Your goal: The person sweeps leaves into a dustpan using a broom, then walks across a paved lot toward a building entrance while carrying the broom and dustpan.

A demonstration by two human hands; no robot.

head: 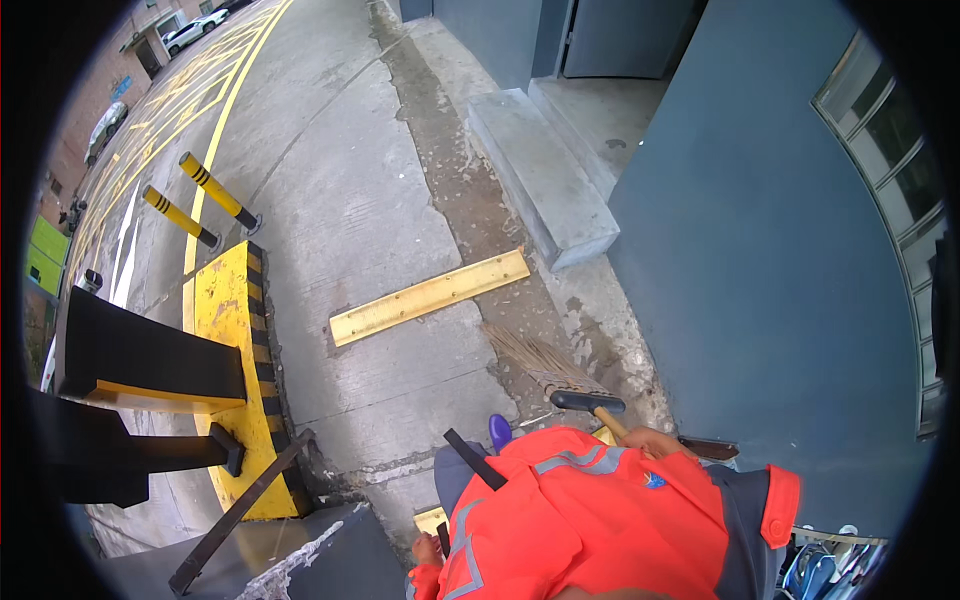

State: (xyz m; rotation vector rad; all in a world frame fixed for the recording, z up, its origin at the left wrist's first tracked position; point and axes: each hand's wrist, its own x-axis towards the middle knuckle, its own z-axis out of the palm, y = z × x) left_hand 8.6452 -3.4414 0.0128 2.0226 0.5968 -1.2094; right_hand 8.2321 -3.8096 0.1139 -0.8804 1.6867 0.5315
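A straw broom [551, 367] with a dark head clamp and a wooden handle points up and to the left, its bristles over the wet strip of ground beside the wall. My right hand [652, 442] is closed around the handle just behind the clamp. At the lower edge of the view, my left hand [427, 550] hangs near the hem of my orange jacket [600, 510], partly hidden; whether it holds anything is unclear. Ahead of the bristles lies a yellow strip [429, 298] fixed across the concrete. One purple shoe [499, 431] shows below the jacket.
A concrete step [540, 172] juts out from the blue-grey wall [750, 225] at the right. To the left stand a yellow-and-black kerb [240, 330], black barrier equipment [157, 360] and striped bollards [217, 191]. A dark bar [240, 510] leans at the lower left.
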